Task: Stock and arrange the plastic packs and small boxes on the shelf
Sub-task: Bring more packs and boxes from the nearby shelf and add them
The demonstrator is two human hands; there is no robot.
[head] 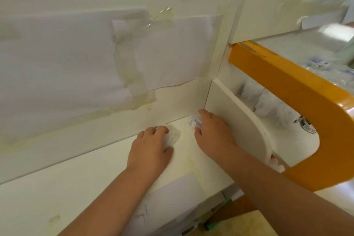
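Note:
Both my hands reach onto a white shelf [80, 182], near its back right corner. My left hand [150, 151] is closed over a clear plastic pack [173, 136] that lies on the shelf surface. My right hand [214, 132] grips a small white box with blue and red print [195, 122], pressed close to the white side divider [235, 115]. Most of the box is hidden under my fingers.
White paper sheets are taped to the back panel [95, 59]. Right of the divider, an orange-edged shelf unit [298, 90] holds more clear packs [268, 101]. A paper sheet [172, 195] lies at the shelf's front edge. Brown flooring shows below.

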